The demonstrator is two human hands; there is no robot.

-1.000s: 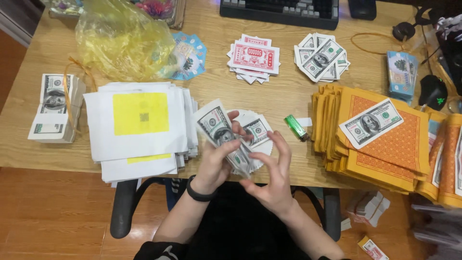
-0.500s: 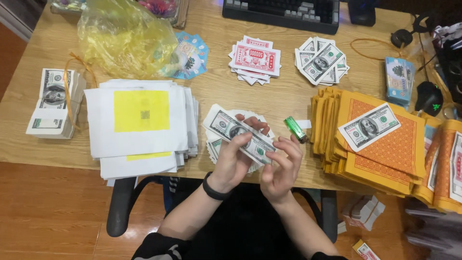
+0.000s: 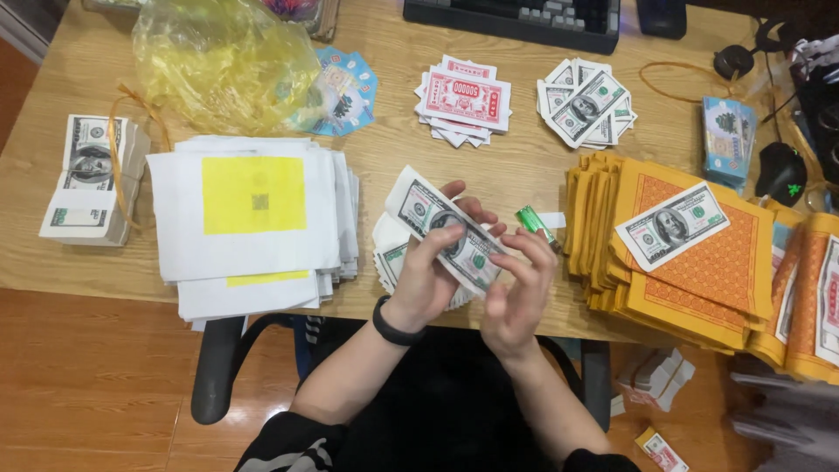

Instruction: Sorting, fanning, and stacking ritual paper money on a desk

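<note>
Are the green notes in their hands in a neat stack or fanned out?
Fanned out. The notes overlap in a spread, edges stepped, gripped by the left hand while the right hand touches the top note.

A single head-worn camera looked steeply down from above the seated person; it faced the table at close range, the far edge at top. No second view shared the scene.

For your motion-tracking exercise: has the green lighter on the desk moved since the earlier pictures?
No. The green lighter lies just left of the orange paper stack, as before; only the camera shifted.
</note>
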